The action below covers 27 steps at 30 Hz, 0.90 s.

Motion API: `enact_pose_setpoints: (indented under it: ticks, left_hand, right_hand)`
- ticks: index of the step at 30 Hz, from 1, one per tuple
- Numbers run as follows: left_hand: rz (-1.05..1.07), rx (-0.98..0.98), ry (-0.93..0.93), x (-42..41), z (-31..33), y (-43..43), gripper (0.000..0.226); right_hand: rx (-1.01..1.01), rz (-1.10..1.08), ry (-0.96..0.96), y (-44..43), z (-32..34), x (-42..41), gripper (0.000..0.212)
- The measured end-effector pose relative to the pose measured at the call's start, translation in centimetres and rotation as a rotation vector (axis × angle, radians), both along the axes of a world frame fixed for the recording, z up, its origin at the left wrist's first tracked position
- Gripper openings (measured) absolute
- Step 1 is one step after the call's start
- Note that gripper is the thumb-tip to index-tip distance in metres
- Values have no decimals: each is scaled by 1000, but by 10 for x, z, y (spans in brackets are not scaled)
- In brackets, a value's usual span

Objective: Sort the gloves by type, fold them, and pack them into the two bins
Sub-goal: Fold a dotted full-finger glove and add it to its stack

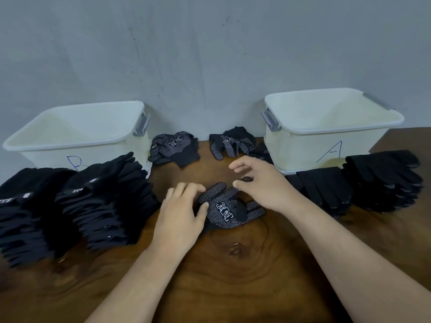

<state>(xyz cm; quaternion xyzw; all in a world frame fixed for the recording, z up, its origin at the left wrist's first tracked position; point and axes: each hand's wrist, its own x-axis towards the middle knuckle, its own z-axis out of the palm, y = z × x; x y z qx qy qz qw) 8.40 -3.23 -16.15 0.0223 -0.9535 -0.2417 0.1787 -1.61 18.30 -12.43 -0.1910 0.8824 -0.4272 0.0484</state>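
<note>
Dark wood table (233, 276) with swirly grain and a knot, pushed against a grey scuffed wall (210, 54). Open wood runs from the centre down to 6 o'clock, with only your forearms crossing it. A narrow gap of bare wood leads to 12 o'clock between the bins.

The sides are crowded. Plain black stacks (70, 210) fill 9 o'clock and touch the front of bin B (46, 157) at 10 o'clock. Dotted-glove stacks (361, 183) sit at 3 o'clock, just beside bin A (314, 145) at 2 o'clock. Two loose dotted piles lie at the wall edge: one (175, 148) at 11 o'clock beside bin B, the other (233, 143) at 1 o'clock touching bin A.

The dotted glove (224, 210) lies dead centre, flat on the wood, dots and white logo up.

Your left hand (179, 217) is on its 9 o'clock edge, thumb on the dotted palm and fingers bent over the edge, gripping it. Your right hand (263, 183) is at the glove's 1 o'clock, thumb tip at a glove fingertip and the other fingers curved and lifted. You can't tell from here whether it pinches or only touches.

Bin floors are hidden behind the front walls. Letter B is partly covered by the stack. The left stack is cut off at the frame edge. Stack counts are unreadable, black on black.
</note>
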Motion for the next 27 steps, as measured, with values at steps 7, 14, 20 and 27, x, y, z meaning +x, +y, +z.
enact_pose_setpoints:
  ticks: [7,14,20,27]
  left_hand:
    - [-245,-63,-35,3,-6,3,17]
    - [-237,-126,-99,4,-4,5,27]
    - [-142,-199,-89,8,3,7,41]
    - [-263,-189,-66,9,4,11,39]
  right_hand:
    - [244,173,11,9,14,6,38]
    - [427,142,208,13,11,9,40]
    - [251,-30,419,10,0,7,20]
    - [291,152,326,1,-16,16,18]
